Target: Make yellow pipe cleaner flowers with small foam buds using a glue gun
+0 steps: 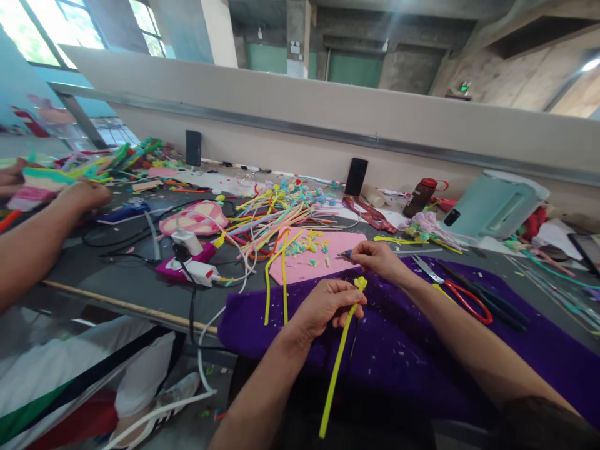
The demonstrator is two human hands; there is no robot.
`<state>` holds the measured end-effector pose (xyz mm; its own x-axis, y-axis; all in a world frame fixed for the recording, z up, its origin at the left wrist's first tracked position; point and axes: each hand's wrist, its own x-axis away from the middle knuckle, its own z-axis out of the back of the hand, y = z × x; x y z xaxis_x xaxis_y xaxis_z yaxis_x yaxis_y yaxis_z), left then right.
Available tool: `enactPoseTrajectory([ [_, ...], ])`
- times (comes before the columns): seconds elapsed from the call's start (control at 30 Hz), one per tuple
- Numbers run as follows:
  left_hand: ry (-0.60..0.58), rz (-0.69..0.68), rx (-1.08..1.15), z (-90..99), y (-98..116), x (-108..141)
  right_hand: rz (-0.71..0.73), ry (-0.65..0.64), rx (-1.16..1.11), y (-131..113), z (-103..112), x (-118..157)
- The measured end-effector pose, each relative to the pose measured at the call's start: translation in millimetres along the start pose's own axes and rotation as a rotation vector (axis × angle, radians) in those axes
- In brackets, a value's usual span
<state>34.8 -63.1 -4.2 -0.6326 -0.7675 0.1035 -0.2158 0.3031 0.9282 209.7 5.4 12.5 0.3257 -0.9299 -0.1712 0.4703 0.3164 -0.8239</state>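
Pinched in the fingers of my left hand (330,304) is a yellow fuzzy pipe cleaner (338,369). Its top end forms a small yellow flower-like cluster, and the long stem hangs down over the purple cloth (403,369). My right hand (375,257), just above and to the right, is closed on a slim pen-like tool (345,254) whose dark bluish tip points left. The tool is apart from the cluster. Beyond both hands lies a pink sheet (290,272) strewn with small yellow and green cut bits (312,242). Two yellow pipe cleaners (284,287) lie across its left side.
Scissors with red handles (469,300) and dark-handled pliers (501,305) lie right of my right arm. Power strip (187,272) and cables are at left. A pipe-cleaner pile (281,212), phone (356,176) and bottle (420,195) stand behind. Another person's hand (89,192) works at far left.
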Motion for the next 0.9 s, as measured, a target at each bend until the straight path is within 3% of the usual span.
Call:
enactPoseTrajectory([
  [0.17,0.008,-0.029,0.019,-0.2,0,1,0.027,0.022,0.444,-2,0,-35],
  [0.33,0.007,-0.034,0.044,-0.2,-1,1,-0.003,0.057,0.716,-2,-6,-72],
  [0.43,0.021,-0.038,0.046,0.7,-1,0,0.024,0.014,0.861,-4,-17,-85],
  [0.67,0.033,-0.012,0.081,3.4,-3,0,0.092,-0.248,1.056,-4,-45,-102],
  [0.9,0.072,-0.01,0.095,3.5,-2,-1,0.08,-0.238,1.056,6,-49,-108],
])
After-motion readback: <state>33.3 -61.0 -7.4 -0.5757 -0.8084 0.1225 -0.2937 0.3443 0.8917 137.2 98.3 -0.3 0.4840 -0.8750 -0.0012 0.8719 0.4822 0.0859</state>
